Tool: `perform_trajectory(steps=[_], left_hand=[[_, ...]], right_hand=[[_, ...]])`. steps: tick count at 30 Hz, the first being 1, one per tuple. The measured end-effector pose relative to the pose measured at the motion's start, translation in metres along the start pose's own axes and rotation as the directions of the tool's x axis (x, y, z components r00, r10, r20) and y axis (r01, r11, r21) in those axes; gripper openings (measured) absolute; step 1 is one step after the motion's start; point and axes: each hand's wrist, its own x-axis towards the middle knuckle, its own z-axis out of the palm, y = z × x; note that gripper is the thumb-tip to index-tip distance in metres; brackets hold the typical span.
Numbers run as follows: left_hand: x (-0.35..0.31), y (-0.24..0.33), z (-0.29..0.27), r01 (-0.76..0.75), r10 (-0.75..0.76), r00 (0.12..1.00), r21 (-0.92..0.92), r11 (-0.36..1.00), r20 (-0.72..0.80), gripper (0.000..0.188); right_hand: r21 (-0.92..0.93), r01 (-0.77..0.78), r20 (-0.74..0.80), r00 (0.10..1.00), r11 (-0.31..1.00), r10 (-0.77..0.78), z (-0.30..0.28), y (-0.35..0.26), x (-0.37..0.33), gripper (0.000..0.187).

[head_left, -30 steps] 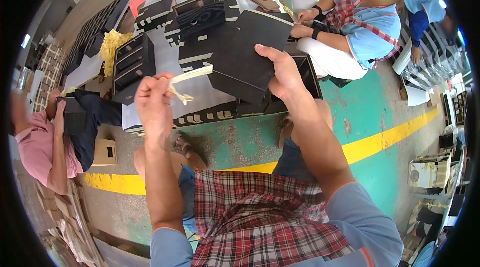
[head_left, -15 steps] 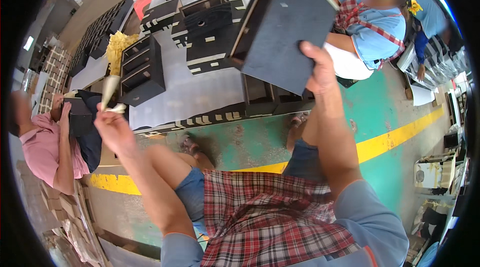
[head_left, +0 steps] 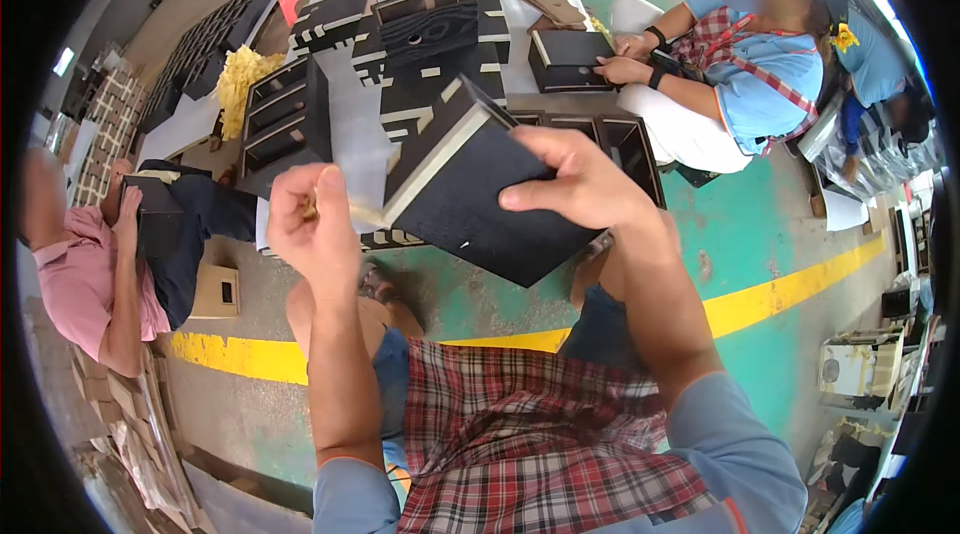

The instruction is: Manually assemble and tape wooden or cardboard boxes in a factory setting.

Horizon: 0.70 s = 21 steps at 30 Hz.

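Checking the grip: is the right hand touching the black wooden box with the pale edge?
Touching. The head view shows the right hand clasping the black wooden box, fingers pressed on its dark face.

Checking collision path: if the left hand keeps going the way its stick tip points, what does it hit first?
The left hand pinches a small stick pointing right, toward the black box held by the right hand. It would likely meet the box's pale edge first; depth is unclear, but the tip seems almost touching.
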Motion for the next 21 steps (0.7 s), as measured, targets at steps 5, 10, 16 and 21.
perform_trajectory(steps=[5, 10, 16, 21], left_hand=[[-0.015, 0.019, 0.013, -0.108, 0.059, 0.965, 0.185, 0.977, 0.255, 0.013], [-0.021, 0.022, 0.034, -0.188, 0.054, 0.933, 0.353, 0.917, 0.356, 0.019], [-0.022, 0.019, 0.037, -0.216, 0.077, 0.93, 0.363, 0.907, 0.361, 0.016], [-0.024, 0.023, 0.04, -0.172, 0.045, 0.944, 0.374, 0.911, 0.326, 0.015]], right_hand=[[-0.337, 0.02, 0.029, 1.0, 0.941, -0.011, 0.017, -0.004, 0.003, 0.048], [-0.496, 0.14, 0.004, 0.987, 0.857, -0.159, 0.026, 0.008, 0.004, 0.053], [-0.609, 0.12, -0.02, 0.986, 0.784, -0.167, 0.03, 0.011, 0.004, 0.052], [-0.658, 0.091, -0.04, 0.987, 0.748, -0.156, 0.033, 0.01, 0.004, 0.05]])
